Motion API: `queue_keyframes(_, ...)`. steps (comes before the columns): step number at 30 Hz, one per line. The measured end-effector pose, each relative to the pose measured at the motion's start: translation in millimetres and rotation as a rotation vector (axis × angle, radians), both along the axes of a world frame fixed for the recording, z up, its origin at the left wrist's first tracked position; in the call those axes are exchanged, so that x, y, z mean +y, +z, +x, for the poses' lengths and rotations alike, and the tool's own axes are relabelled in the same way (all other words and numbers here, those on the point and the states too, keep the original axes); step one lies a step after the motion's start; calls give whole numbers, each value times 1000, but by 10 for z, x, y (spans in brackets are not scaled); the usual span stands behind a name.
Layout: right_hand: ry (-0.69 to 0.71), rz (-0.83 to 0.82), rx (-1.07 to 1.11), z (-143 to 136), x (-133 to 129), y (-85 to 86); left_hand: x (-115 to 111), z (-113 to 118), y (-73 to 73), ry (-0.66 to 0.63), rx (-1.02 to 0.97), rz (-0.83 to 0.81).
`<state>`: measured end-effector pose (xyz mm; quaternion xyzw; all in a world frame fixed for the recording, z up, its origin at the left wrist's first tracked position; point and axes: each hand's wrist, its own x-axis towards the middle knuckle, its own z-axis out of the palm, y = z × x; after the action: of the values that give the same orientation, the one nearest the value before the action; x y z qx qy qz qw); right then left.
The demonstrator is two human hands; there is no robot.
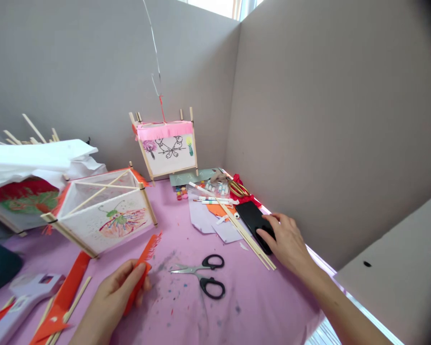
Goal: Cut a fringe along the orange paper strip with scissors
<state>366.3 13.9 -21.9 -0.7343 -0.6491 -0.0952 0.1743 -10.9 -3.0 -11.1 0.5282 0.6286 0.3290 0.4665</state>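
Hands on fringe strip (143,268), phone (255,221)

A craft workstation — a small booth closed in by plain grey partition panels (309,120), with daylight showing above them. The table carries a pink cloth (187,306) flecked with paint and ink marks. Handmade paper lanterns on wooden stick frames stand on it: one with a pink fringe and a drawn butterfly (167,146), one painted in green and red (106,213). Loose materials lie about — scissors (204,275), marker pens (210,194), wooden sticks (246,235), paper offcuts (208,218).
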Motion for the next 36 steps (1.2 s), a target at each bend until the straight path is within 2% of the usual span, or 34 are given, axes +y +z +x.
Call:
queue_keyframes(6, 35, -6, -19, 74, -219, -15, -28, 32, 30, 8, 24, 13)
queue_keyframes(11, 55, -14, -43, 106, -272, -8, -70, 85, 105, 35, 8, 21)
queue_keyframes(15, 60, -32, -70, 94, -274, -3, -47, 78, 94, 30, 6, 12)
queue_keyframes(20, 56, -36, -81, 44, -193, 23, -33, 59, 80, 25, -3, 12)
queue_keyframes(26, 55, -1, -49, 37, 77, 25, -30, 53, 82, 25, 16, 13)
queue_keyframes(30, 43, 108, 53, 7, 88, 56, -22, 46, 68, 36, 25, 24)
queue_keyframes(33, 91, 154, 167, -30, -112, 176, -33, 42, 52, 23, 18, 16)
queue_keyframes(34, 146, 133, 231, -28, -218, 222, -37, 41, 46, 19, 17, 13)
queue_keyframes(36, 374, -104, 600, 12, -479, 268, -43, 41, 32, 13, 11, 7)
